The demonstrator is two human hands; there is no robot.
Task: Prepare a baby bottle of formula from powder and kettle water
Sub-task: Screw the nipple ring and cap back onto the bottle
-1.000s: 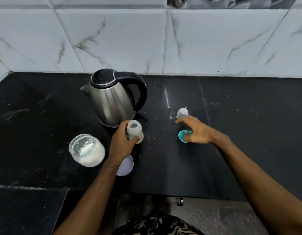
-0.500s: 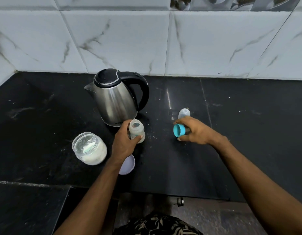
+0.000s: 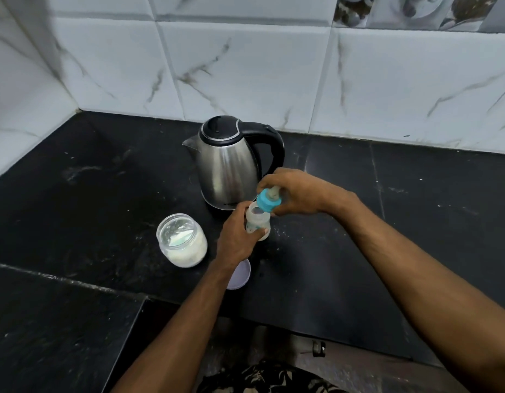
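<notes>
Black stone counter runs under a wall of white marbled tiles, and the work sits near its front edge.

At the centre, the right hand curls its fingers round the teal collar and teat, holding it tilted at the mouth of the baby bottle. The collar's lower edge touches or nearly touches the rim; I judge it is being lined up for screwing on and is not yet seated, since it sits askew with the open mouth showing beside it. The left hand wraps the bottle's body from the near side, thumb across the front, likely to keep the bottle upright and stop it turning as the collar is twisted. Whether the bottle stands on the counter or is lifted just off it is hard to tell, because the hand covers its base. What it holds is unclear too, through the cloudy wall.

Just beyond the hands stands the steel kettle, lid shut, handle turned toward the right hand for an easy reach. Left of the bottle, the jar of formula powder stands uncapped, apart from the left hand. A pale lid lies flat behind the left wrist, out of the way and probably the jar's.
</notes>
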